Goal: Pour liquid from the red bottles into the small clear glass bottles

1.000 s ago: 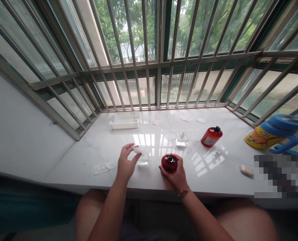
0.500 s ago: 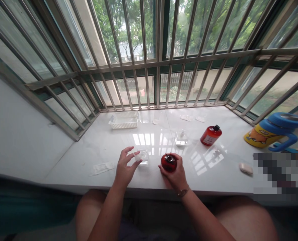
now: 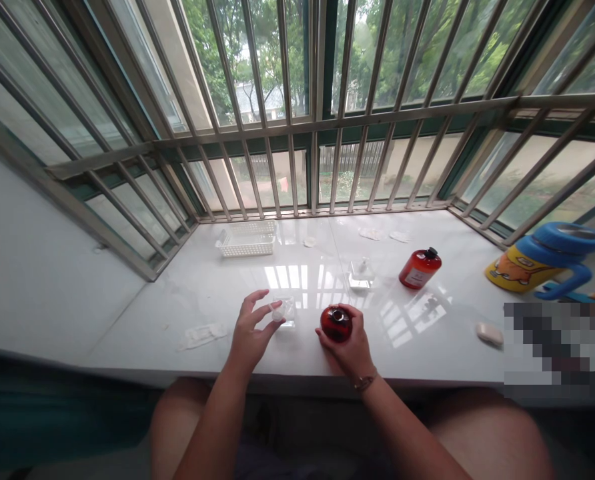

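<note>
My left hand (image 3: 251, 331) pinches a small whitish, translucent piece (image 3: 277, 312) between thumb and fingers; its exact kind cannot be made out. Just behind and right of it, a clear square container (image 3: 288, 319) sits on the white counter. With fingers wrapped round its side, my right hand (image 3: 353, 340) holds a dark red bottle (image 3: 335, 325) upright near the counter's front edge. The bottle's round black top faces up at me. A second red bottle (image 3: 419, 270), with a black cap and a pale label, leans in view farther back on the right.
A white perforated basket (image 3: 247, 240) stands at the back left. A clear dispenser-like item (image 3: 361, 275) is mid-counter. Flat white pieces (image 3: 370, 233) lie at the back, a crumpled strip (image 3: 203, 335) at left. A blue-yellow mug (image 3: 537, 260) and a beige oval object (image 3: 489, 334) are at right.
The view has shifted very slightly. Both hands keep their hold, with almost no visible movement.
</note>
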Demonstrator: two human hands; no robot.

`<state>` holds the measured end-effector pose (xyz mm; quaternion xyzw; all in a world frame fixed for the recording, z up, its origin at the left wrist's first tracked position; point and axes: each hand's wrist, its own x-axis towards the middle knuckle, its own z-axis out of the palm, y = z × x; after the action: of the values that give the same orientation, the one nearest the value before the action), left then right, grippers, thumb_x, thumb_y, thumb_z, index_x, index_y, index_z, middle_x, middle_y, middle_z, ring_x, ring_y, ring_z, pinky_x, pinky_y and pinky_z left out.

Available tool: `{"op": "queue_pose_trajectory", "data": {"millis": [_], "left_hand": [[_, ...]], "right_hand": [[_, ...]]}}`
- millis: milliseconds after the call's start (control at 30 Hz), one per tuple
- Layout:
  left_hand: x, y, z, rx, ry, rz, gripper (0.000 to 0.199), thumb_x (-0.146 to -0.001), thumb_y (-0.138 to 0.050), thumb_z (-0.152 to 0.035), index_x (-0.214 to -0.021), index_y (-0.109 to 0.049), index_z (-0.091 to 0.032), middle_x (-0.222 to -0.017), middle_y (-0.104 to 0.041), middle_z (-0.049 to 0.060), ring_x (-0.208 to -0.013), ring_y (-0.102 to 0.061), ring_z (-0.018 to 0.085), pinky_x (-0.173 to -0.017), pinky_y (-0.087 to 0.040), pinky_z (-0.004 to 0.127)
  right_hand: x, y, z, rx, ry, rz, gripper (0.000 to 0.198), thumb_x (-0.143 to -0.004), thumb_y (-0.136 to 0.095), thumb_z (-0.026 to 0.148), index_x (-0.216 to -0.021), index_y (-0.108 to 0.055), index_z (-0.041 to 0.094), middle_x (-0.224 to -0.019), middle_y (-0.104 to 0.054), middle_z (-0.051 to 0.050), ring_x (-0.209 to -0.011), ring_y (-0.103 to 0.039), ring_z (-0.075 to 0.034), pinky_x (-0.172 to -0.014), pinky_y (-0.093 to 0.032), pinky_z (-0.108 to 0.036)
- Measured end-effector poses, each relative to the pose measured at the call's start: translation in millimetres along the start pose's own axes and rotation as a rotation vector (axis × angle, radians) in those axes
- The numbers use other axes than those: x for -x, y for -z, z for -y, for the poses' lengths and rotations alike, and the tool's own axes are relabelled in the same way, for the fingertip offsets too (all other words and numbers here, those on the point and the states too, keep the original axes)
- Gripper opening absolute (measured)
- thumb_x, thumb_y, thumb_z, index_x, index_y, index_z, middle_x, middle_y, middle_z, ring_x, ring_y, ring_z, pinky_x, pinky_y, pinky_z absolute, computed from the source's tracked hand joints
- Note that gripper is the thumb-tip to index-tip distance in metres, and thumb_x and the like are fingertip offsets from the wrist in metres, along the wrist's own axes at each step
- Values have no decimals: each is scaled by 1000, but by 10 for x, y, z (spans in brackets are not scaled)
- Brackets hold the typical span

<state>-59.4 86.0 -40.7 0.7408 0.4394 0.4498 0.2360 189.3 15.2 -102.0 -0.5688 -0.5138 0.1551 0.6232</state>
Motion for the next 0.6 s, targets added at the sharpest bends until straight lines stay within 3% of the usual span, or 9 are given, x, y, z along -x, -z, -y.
{"op": "queue_pose_trajectory", "data": {"millis": [600], "left_hand": [[-127, -21, 39, -58, 8, -6, 34, -92, -80, -51, -123, -81, -37, -148, -59, 8, -140, -57, 34, -123, -46, 60]], "right_hand": [[4, 2, -42, 27, -6, 5, 75, -76, -92, 46, -136, -52, 28, -131, -65, -12, -116, -70, -31, -102, -62, -53]]}}
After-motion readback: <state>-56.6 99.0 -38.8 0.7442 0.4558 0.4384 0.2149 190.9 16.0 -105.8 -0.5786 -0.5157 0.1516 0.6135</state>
